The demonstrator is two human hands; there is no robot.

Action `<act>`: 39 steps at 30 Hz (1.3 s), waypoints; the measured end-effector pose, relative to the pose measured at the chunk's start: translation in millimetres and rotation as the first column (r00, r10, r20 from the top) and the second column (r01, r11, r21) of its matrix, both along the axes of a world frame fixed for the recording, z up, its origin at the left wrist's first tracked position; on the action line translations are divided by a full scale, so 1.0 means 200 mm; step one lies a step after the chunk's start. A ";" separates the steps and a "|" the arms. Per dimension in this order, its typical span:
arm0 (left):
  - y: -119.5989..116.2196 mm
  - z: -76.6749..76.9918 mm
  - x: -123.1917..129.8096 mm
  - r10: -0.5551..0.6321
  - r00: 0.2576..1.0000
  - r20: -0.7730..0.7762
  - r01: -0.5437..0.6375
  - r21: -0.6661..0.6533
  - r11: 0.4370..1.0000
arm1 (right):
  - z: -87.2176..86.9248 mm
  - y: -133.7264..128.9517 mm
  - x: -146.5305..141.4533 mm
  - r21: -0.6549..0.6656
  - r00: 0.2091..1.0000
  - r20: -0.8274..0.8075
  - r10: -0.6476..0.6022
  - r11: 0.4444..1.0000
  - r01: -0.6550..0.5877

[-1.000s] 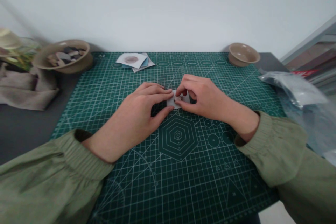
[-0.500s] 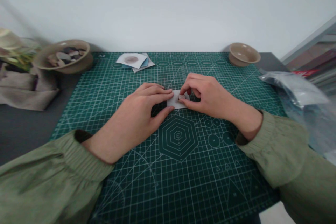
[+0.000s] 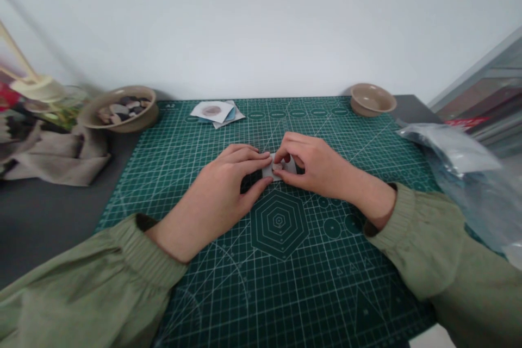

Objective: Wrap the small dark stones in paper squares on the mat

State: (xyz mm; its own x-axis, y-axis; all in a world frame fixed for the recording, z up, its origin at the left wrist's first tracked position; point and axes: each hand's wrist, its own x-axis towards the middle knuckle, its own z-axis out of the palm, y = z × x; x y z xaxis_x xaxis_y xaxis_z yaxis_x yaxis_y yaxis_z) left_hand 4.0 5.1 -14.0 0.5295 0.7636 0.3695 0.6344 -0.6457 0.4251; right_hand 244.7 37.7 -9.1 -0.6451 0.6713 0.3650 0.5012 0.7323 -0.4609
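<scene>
A small pale rectangular piece [image 3: 290,167] lies flat on the green cutting mat [image 3: 285,293], just beyond the printed hexagons. My left hand [image 3: 224,187] rests at its left side, thumb and fingers apart, with fingertips touching its left end. Between the thumb and index finger of my right hand [image 3: 316,166] is a small light stone [image 3: 278,166], pinched and resting on the pale piece. The underside of the stone is hidden.
A brown bowl [image 3: 118,126] of stones stands at the back left, beside cloth [image 3: 61,157] and a reed diffuser. Paper sheets [image 3: 212,111] lie at the mat's back. Another brown bowl [image 3: 372,101] and clear plastic bags [image 3: 452,147] are at the right.
The view has tilted and shifted, so everything sits lower in it. The stone in my right hand has moved left along the pale piece, closer to my left fingertips.
</scene>
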 end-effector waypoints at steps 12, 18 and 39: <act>0.00 0.01 0.00 -0.001 1.000 -0.013 0.001 0.020 1.000 | 0.02 0.01 0.08 0.013 0.999 0.036 0.014 1.000 -0.014; 0.00 0.00 0.00 -0.006 1.000 -0.016 0.007 0.028 1.000 | 0.01 0.04 0.06 0.027 0.999 0.026 -0.033 0.999 0.032; 0.01 -0.02 0.00 -0.001 1.000 0.014 0.000 0.020 1.000 | 0.02 0.01 0.07 -0.021 1.000 0.026 0.003 1.000 -0.002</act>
